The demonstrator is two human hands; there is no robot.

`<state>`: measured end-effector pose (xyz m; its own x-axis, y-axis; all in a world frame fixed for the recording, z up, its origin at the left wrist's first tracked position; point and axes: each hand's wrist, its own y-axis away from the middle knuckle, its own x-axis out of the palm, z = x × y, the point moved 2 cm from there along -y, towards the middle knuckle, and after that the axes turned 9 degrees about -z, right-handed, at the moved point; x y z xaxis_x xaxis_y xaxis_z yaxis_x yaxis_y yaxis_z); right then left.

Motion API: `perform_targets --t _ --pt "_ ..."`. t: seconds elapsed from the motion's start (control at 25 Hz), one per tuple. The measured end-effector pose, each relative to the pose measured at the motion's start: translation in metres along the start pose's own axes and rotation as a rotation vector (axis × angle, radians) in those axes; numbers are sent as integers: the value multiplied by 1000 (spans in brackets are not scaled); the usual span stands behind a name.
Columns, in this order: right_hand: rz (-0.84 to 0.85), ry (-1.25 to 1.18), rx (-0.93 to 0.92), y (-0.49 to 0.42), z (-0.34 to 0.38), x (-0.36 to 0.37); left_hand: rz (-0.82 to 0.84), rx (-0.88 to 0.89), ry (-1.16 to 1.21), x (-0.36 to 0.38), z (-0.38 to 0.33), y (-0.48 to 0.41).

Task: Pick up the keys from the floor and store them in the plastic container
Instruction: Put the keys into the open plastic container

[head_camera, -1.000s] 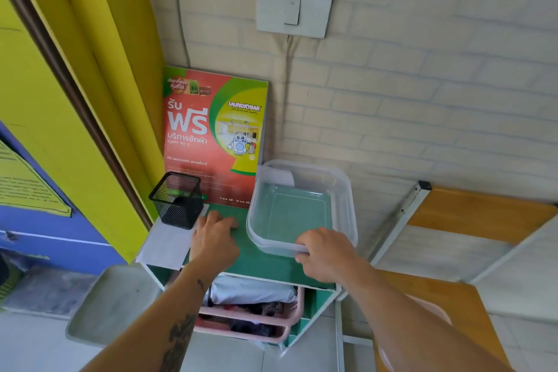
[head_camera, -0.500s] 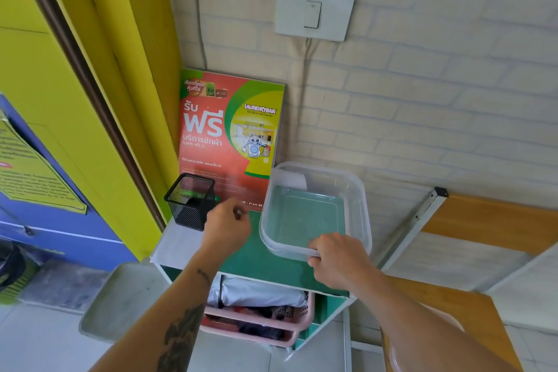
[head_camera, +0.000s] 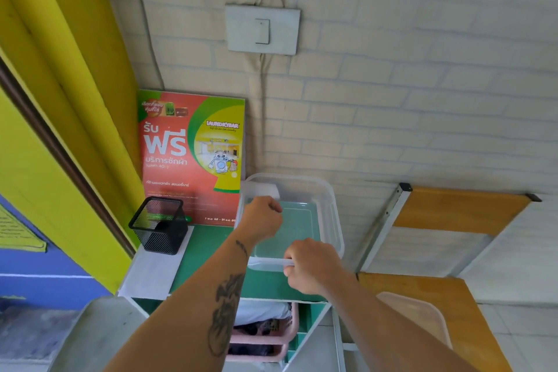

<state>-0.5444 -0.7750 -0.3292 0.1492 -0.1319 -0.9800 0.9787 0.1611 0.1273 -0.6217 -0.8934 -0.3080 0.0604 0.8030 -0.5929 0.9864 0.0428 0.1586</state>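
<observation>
Keys: not visible anywhere, presumably enclosed in the left hand (head_camera: pixel 262 218), fisted above the open container (head_camera: pixel 327 214) near its back-left corner. Left fingers curled tight, contents hidden, so could not tell for certain what was held. Right hand (head_camera: pixel 312 269) pinched on the container's near rim, fingers wrapped over the edge, steadying it. Container sat on the green shelf top (head_camera: pixel 211 254), its right side close to the shelf edge, looked empty apart from a pale patch at the back wall. Judged as the drop step, nearly done if the keys were indeed in the fist. Possible trouble: release too near the left rim, keys bouncing off the wall and down beside the mesh cup (head_camera: pixel 159 225) or against the poster (head_camera: pixel 193 154); light, clear plastic sliding or tipping off the right edge if the rim grip pulled outward or let go early; keys snagging on a finger and swinging wide. Safer with the fist lowered further toward the centre before opening.
</observation>
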Motion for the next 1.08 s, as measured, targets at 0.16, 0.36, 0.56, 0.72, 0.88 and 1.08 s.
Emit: perform_targets --t 0.16,0.36,0.56,0.72,0.88,1.08 --pt "16 13 9 0 -1 -4 105 -73 -79 13 7 1" --pt "17 5 -1 -1 -2 -2 41 -24 -69 0 4 11" --pt "125 -41 -58 -1 -1 -11 -107 25 -19 -21 5 22" --pt "115 -156 -81 5 -8 -37 -146 3 149 -24 -7 33" --pt "-76 -270 -69 31 -31 -74 -130 35 291 -4 -41 49" --pt "-224 -422 18 79 -101 -98 -74 100 291 48 -90 80"
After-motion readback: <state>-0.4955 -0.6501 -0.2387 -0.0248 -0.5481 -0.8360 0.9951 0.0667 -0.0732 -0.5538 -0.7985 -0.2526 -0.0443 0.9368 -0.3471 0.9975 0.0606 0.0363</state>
